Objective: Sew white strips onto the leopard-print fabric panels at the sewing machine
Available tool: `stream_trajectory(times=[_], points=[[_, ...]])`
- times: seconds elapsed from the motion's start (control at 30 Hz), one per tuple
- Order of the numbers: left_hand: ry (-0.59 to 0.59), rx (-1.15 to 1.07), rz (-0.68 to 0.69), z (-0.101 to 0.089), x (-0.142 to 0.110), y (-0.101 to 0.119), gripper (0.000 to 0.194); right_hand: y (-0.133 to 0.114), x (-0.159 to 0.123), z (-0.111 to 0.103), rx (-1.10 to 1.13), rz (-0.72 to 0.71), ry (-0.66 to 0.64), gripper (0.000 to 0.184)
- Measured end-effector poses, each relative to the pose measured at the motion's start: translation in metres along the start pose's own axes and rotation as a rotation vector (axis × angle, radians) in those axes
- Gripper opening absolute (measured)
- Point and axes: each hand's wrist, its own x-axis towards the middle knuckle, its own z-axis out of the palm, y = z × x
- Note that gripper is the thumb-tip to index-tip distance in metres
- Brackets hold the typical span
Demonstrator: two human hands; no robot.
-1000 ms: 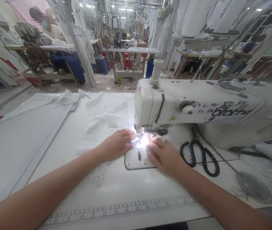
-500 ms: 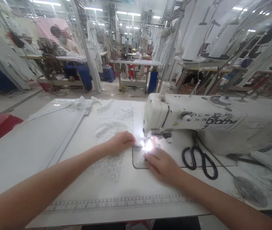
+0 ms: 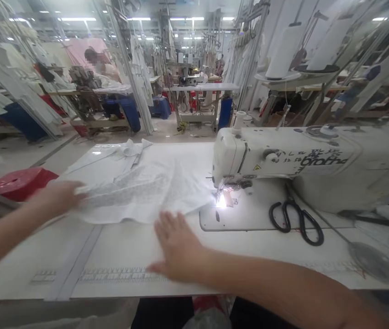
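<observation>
A thin white fabric piece (image 3: 139, 192) stretches leftward from beneath the lit needle area of a white sewing machine (image 3: 266, 157). At its far left end is my left hand (image 3: 60, 198), blurred by motion, with its fingers closed on the fabric's edge. My right hand (image 3: 182, 249) is open, palm down and fingers spread, with the fingertips at the fabric's near edge, left of the metal needle plate (image 3: 211, 221). Scissors with black handles (image 3: 295, 221) lie on the table right of the plate, their blades partly hidden under the machine.
A measuring scale (image 3: 122, 275) runs along the table's front, crossed by a pale strip (image 3: 78, 260). More white fabric (image 3: 126, 148) lies at the back left. A red stool (image 3: 23, 183) stands beyond the left edge. Thread cones (image 3: 285, 52) rise behind the machine. Another person (image 3: 103, 68) sits farther off.
My left hand has moved from beside the needle far to the left, and the fabric now spreads out behind it. My right hand has left the needle plate, moved left and opened.
</observation>
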Motion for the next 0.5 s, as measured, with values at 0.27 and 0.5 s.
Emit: stream_trajectory(times=[0.27,0.5], points=[[-0.063,-0.188,0.656,0.091,-0.014,0.2,0.053,0.031,-0.078,-0.011,-0.063,-0.081,0.26,0.046],[0.012,-0.158,0.64,0.098,0.01,0.219,0.052,0.103,-0.11,-0.03,-0.189,0.034,0.265,0.044]])
